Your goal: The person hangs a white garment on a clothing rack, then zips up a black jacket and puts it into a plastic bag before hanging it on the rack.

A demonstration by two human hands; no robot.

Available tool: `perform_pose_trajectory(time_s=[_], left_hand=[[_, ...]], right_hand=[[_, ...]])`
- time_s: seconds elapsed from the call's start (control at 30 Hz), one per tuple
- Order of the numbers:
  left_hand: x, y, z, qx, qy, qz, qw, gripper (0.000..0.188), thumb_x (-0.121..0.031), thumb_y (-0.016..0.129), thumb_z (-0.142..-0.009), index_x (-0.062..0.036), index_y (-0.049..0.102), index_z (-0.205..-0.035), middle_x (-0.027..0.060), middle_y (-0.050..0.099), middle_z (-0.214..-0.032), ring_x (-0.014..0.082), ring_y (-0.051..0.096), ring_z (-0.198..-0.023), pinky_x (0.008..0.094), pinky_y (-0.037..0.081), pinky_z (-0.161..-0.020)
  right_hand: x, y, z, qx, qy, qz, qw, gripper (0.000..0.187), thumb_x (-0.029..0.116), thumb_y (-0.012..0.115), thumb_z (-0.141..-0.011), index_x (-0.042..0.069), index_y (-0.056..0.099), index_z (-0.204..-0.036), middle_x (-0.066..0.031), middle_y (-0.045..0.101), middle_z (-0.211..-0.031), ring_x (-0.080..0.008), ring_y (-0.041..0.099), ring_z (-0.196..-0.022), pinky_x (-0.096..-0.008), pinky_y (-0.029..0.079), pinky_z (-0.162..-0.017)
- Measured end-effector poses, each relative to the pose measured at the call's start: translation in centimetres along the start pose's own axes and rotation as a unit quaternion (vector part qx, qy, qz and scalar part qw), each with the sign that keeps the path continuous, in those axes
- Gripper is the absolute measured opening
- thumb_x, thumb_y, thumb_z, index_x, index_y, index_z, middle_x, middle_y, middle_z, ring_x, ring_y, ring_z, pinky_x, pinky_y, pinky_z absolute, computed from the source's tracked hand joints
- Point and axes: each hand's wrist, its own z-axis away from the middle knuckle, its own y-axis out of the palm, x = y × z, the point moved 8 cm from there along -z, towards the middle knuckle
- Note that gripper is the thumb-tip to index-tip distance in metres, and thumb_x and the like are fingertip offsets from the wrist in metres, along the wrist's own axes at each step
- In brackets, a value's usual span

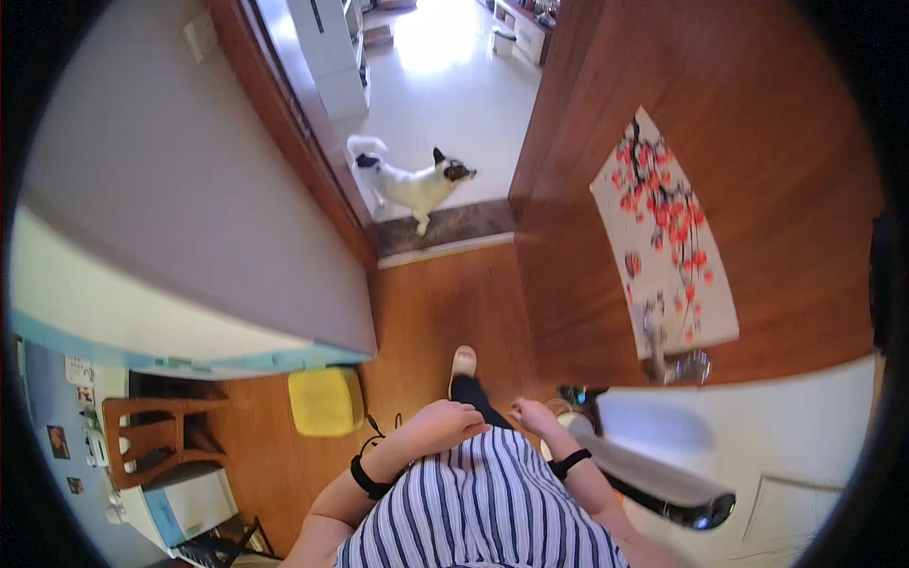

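Note:
My left hand [443, 426] hangs in front of my striped shirt [483, 492], its fingers curled together and no object visible in them. Across a small gap, my right hand [536, 417] is also loosely closed, with nothing showing in its grip. Both wrists wear a black band. Beyond my hands a foot in a pale slipper [464, 362] steps on the wooden floor [436, 303]. A white dog [412, 185] with dark patches on its head and rump stands at the doorway's dark threshold [445, 227], head turned right.
An open wooden door [786, 189] with a metal handle [677, 367] and a red-blossom picture [668, 218] stands on the right. On the left are a yellow stool [326, 402] and a wooden chair [156, 435]. A bright tiled room lies past the doorway.

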Motion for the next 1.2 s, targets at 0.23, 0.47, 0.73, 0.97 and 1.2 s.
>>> perform_pose_trajectory(time_s=[0.23,0.47,0.73,0.97,1.2], left_hand=[[5.1,-15.5,-12.0,-0.043,-0.094,-0.012,0.995,0.029,-0.034,0.053,-0.086,-0.0054,0.050,-0.079,0.0165,0.058,-0.068,0.0352,0.058,-0.064,0.0423,0.044,-0.055],[14.5,-28.7,-18.8,-0.191,-0.111,-0.031,0.975,0.034,-0.027,0.060,-0.083,-0.0029,0.045,-0.063,0.0191,0.047,-0.054,0.0364,0.047,-0.048,0.0390,0.039,-0.044],[26.3,-48.0,-33.4,-0.236,-0.119,-0.053,0.963,0.032,-0.024,0.060,-0.082,-0.0020,0.048,-0.062,0.0165,0.041,-0.052,0.0241,0.041,-0.041,0.0338,0.038,-0.043],[29.3,-61.8,-49.8,-0.197,0.018,-0.037,0.980,0.040,-0.030,0.059,-0.084,-0.0033,0.046,-0.057,0.0152,0.042,-0.047,0.0286,0.045,-0.042,0.0366,0.038,-0.043],[37.9,-73.3,-64.9,-0.234,-0.067,-0.078,0.967,0.040,-0.031,0.062,-0.080,-0.0033,0.043,-0.058,0.0139,0.044,-0.049,0.0319,0.045,-0.044,0.0380,0.035,-0.042]], right_hand=[[2.5,-17.4,-16.0,-0.043,-0.021,0.036,0.998,0.035,0.031,0.053,-0.084,0.004,0.056,-0.106,-0.0165,0.061,-0.100,-0.0310,0.057,-0.096,-0.0388,0.045,-0.081],[8.0,-30.3,-32.5,-0.025,-0.134,0.003,0.991,0.032,0.030,0.052,-0.085,0.005,0.057,-0.104,-0.0157,0.061,-0.099,-0.0301,0.058,-0.094,-0.0375,0.046,-0.079],[7.4,-41.9,-50.5,-0.015,-0.085,0.040,0.995,0.032,0.031,0.055,-0.083,0.006,0.058,-0.103,-0.0165,0.062,-0.095,-0.0321,0.058,-0.092,-0.0393,0.046,-0.078],[7.5,-57.3,-62.3,-0.086,-0.014,-0.096,0.992,0.032,0.029,0.056,-0.082,0.002,0.060,-0.098,-0.0190,0.062,-0.092,-0.0321,0.059,-0.089,-0.0380,0.047,-0.078],[6.4,-67.1,-81.0,-0.020,-0.069,-0.040,0.997,0.036,0.033,0.057,-0.082,0.005,0.059,-0.104,-0.0176,0.063,-0.092,-0.0327,0.059,-0.088,-0.0388,0.047,-0.078]])
